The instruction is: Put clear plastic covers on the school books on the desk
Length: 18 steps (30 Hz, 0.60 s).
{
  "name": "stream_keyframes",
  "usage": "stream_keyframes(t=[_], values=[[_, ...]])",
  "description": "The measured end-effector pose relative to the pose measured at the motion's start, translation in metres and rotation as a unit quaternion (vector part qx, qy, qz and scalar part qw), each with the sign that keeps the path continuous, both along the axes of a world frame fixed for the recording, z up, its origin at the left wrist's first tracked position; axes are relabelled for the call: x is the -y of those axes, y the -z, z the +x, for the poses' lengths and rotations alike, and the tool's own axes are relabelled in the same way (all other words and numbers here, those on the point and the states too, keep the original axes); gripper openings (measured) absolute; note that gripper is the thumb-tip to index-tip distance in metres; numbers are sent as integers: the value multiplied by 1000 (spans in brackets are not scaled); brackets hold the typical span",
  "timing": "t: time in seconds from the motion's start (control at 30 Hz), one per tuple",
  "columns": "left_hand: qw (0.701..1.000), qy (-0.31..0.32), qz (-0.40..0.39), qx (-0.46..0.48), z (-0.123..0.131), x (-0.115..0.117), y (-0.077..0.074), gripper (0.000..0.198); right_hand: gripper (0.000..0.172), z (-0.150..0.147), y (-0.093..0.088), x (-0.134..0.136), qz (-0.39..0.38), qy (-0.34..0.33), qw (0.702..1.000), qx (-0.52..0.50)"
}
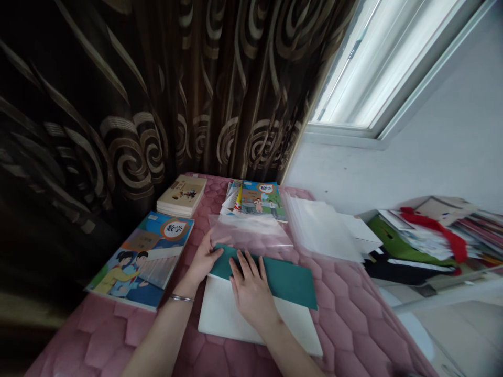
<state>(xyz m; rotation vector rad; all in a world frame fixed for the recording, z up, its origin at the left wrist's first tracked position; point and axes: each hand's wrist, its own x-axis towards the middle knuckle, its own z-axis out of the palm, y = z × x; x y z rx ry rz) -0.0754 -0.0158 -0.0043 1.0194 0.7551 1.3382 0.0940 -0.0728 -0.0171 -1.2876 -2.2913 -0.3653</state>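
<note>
An open notebook [243, 319] with pale pages lies on the pink quilted surface, its dark green cover flap [293, 283] folded across the upper part. My right hand [253, 288] rests flat on the green flap, fingers spread. At the flap's upper left corner is my left hand [204, 259], with a bracelet on its wrist. Its thumb lies on the green edge, and its fingers reach behind a clear plastic book cover [255, 235] that rises from the notebook's far side. Those fingers show only dimly through the plastic.
A blue textbook [145, 262] lies left, with a stack of tan booklets [183, 193] behind it. More textbooks [261, 201] lie at the back. Clear plastic sleeves [326, 225] are on the right. Beyond the edge, a shelf holds piled papers and a red cloth strip [436, 228].
</note>
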Motion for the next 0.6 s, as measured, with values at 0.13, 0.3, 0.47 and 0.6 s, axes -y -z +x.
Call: stream_keyframes(t=[0.13, 0.3, 0.47, 0.6], values=[[999, -22, 22, -40, -2, -2, 4, 71, 41, 2, -1, -2, -3, -17, 1000, -7], [988, -84, 56, -117, -3, -3, 8, 64, 38, 5, -9, -4, -9, -50, 998, -25], [989, -103, 42, -102, -1, -3, 6, 66, 36, 27, -24, -13, -11, -15, 998, -58], [993, -86, 19, -82, -2, -3, 4, 74, 36, 65, -28, -30, 20, 109, 989, -103]])
